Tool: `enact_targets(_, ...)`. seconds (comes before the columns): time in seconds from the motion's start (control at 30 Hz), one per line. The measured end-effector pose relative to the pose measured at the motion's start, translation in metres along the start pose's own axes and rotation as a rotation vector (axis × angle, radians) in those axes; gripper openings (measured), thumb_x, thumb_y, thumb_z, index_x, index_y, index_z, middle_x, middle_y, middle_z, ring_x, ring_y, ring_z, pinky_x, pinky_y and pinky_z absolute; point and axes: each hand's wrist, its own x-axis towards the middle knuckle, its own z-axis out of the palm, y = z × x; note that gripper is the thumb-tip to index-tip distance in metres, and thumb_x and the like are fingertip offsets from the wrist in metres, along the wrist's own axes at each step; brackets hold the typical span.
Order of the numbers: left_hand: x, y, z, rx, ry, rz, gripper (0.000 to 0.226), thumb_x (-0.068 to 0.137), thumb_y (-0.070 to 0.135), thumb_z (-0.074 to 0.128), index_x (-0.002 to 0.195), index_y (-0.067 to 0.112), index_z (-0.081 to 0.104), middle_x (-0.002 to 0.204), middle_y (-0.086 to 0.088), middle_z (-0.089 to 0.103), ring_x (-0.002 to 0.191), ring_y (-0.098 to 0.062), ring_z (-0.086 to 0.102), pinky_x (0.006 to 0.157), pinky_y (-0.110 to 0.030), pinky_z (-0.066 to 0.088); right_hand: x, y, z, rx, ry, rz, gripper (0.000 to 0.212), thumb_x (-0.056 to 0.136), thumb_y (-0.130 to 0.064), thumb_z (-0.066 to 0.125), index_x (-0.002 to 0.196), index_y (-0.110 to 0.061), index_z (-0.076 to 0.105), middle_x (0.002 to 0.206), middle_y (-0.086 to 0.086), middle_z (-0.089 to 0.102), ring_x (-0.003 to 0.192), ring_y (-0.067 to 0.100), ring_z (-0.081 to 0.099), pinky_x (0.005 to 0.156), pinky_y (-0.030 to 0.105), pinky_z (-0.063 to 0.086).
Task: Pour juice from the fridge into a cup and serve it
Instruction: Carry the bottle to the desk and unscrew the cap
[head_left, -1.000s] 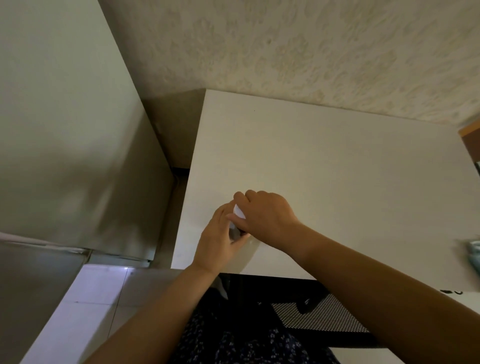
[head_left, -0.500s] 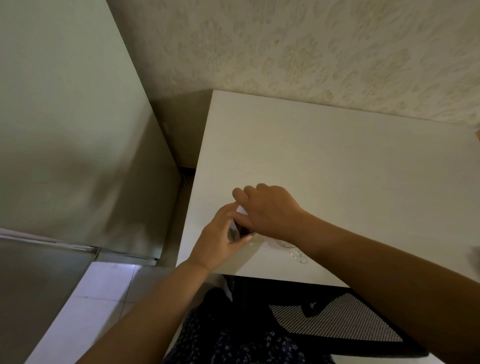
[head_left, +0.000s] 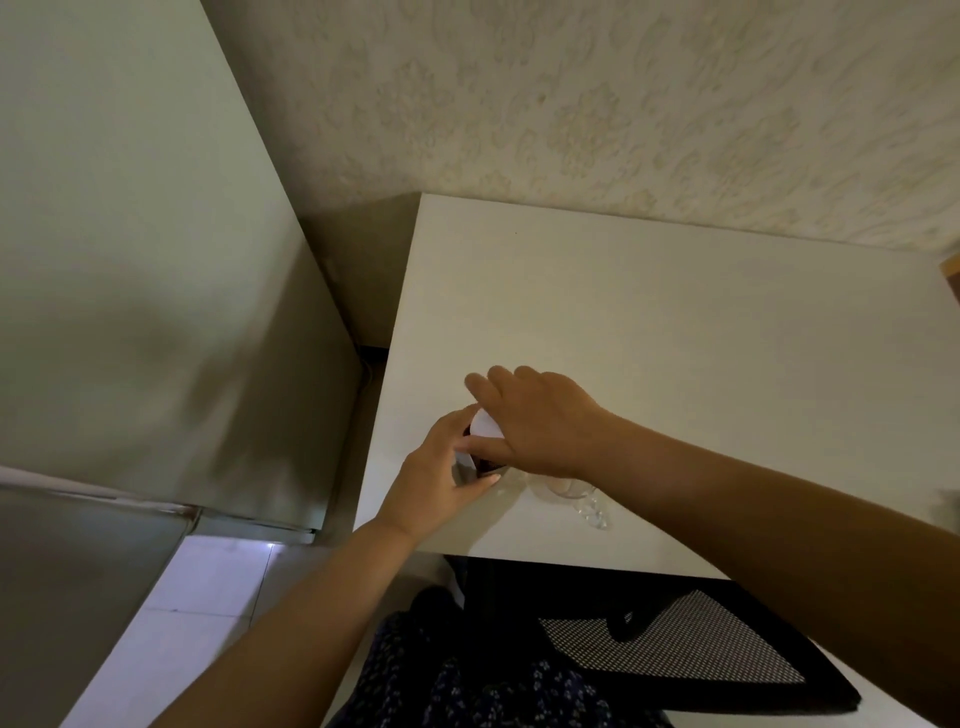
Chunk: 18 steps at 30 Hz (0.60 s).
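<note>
Change: more of the white cap (head_left: 487, 427) shows between the hands than half a second ago; the glass cup (head_left: 563, 488) still peeks out under the right wrist.
Left hand (head_left: 436, 483): curled round the bottle (head_left: 482, 464) from the left, thumb across its near side, fingers round the far side.
Right hand (head_left: 540, 421): sits over the top, thumb and bent fingers (head_left: 475, 385) gripping the cap.
Bottle: near the front-left corner of the table (head_left: 675, 322), mostly hidden. Only a dark strip shows between the thumbs, so it is probably a small juice bottle.
Cup: clear, on the table just right of the bottle, no fingers on it.
Surroundings: fridge (head_left: 130, 260) left of the table, mesh chair (head_left: 675, 649) at the near edge.
</note>
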Motion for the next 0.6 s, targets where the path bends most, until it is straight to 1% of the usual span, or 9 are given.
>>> enact_targets(0.1,-0.003,-0.001,0.002,0.028,0.011,-0.003,0.062,0.078,0.042,0.070,0.130,0.030,0.037,0.128,0.013,0.047,0.107,-0.003,0.050,0.084,0.005,0.032,0.005,-0.007,-0.002,0.024,-0.080,0.017,0.050,0.097,-0.047,0.026,0.138,-0.019,0.024,0.110,0.008,0.057,0.083,0.023,0.052,0.062,0.031,0.035)
enact_targets(0.17,-0.003,0.001,0.001,0.026,0.005,-0.017,0.061,0.078,0.043,0.068,0.126,0.036,0.032,0.124,0.016,0.044,0.106,-0.004,0.050,0.083,0.006,0.031,0.003,-0.008,-0.001,0.048,-0.085,-0.033,0.056,0.096,-0.040,0.033,0.145,-0.026,0.009,0.122,0.007,0.049,0.093,0.021,0.048,0.064,0.030,0.032)
enact_targets(0.23,-0.002,0.004,0.002,0.015,0.007,-0.028,0.060,0.078,0.043,0.068,0.123,0.042,0.029,0.124,0.018,0.042,0.105,-0.003,0.050,0.082,0.005,0.032,0.000,-0.010,0.001,0.041,-0.092,0.014,0.066,0.093,-0.048,0.035,0.146,-0.028,0.002,0.135,0.005,0.038,0.102,0.022,0.044,0.068,0.029,0.031)
enact_targets(0.3,-0.002,0.005,0.003,-0.014,0.012,-0.038,0.061,0.078,0.040,0.069,0.124,0.045,0.029,0.127,0.020,0.041,0.105,0.000,0.049,0.082,0.005,0.033,0.001,-0.014,0.006,0.020,-0.102,0.155,0.067,0.091,-0.061,0.028,0.144,-0.022,0.012,0.132,0.007,0.041,0.102,0.025,0.047,0.069,0.030,0.035)
enact_targets(0.37,-0.004,0.005,0.004,-0.018,0.014,-0.040,0.064,0.078,0.041,0.069,0.128,0.041,0.030,0.132,0.015,0.043,0.107,0.001,0.047,0.083,0.006,0.032,0.001,-0.016,0.009,0.034,-0.121,0.248,0.059,0.093,-0.059,0.025,0.131,-0.014,0.031,0.108,0.007,0.052,0.083,0.023,0.048,0.062,0.031,0.035)
enact_targets(0.4,-0.004,0.004,0.004,0.000,0.015,-0.039,0.064,0.077,0.043,0.067,0.130,0.036,0.032,0.134,0.010,0.046,0.107,-0.001,0.048,0.083,0.006,0.031,0.001,-0.018,0.009,0.022,-0.108,0.225,0.051,0.095,-0.053,0.026,0.125,-0.013,0.035,0.099,0.007,0.052,0.076,0.021,0.045,0.059,0.030,0.032)
enact_targets(0.47,-0.005,0.004,0.004,0.028,0.014,-0.042,0.065,0.075,0.048,0.063,0.129,0.032,0.031,0.134,0.002,0.050,0.108,-0.006,0.051,0.082,0.007,0.031,-0.002,-0.019,0.008,-0.001,-0.018,0.129,0.038,0.097,-0.040,0.033,0.121,-0.011,0.039,0.095,0.006,0.050,0.073,0.019,0.041,0.052,0.026,0.025)
enact_targets(0.53,-0.005,0.005,0.005,0.019,0.017,-0.044,0.064,0.075,0.048,0.063,0.128,0.034,0.029,0.132,0.006,0.048,0.109,-0.006,0.050,0.083,0.006,0.031,-0.008,-0.018,0.005,0.042,0.113,0.056,0.035,0.093,-0.030,0.045,0.119,-0.008,0.044,0.092,0.009,0.050,0.072,0.022,0.046,0.046,0.025,0.019)
enact_targets(0.6,-0.006,0.004,0.006,-0.005,0.027,-0.020,0.070,0.078,0.044,0.068,0.134,0.036,0.027,0.132,0.015,0.042,0.117,-0.002,0.046,0.088,0.002,0.033,-0.015,-0.010,-0.001,0.147,0.174,0.097,0.042,0.091,-0.031,0.046,0.126,-0.010,0.040,0.101,0.009,0.050,0.085,0.027,0.052,0.054,0.030,0.036)
